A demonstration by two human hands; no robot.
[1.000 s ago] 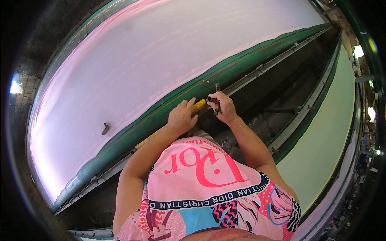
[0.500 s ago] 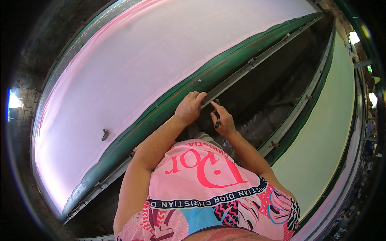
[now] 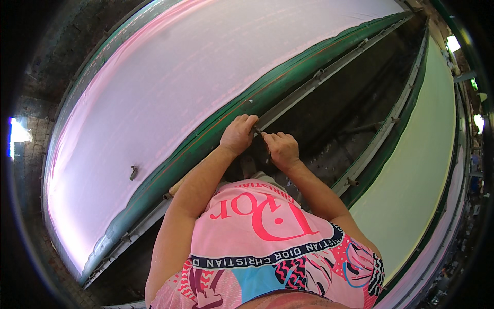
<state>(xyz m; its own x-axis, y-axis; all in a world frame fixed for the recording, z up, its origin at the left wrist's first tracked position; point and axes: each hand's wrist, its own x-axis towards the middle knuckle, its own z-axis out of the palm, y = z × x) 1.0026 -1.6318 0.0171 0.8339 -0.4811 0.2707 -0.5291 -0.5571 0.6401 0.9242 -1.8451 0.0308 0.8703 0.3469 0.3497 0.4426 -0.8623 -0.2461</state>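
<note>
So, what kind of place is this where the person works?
Probably a textile printing workshop. A long table covered with stretched pale pink cloth has a green padded edge and a grey metal rail that both hands grip; a second long table with pale green cloth runs beside it.
</note>
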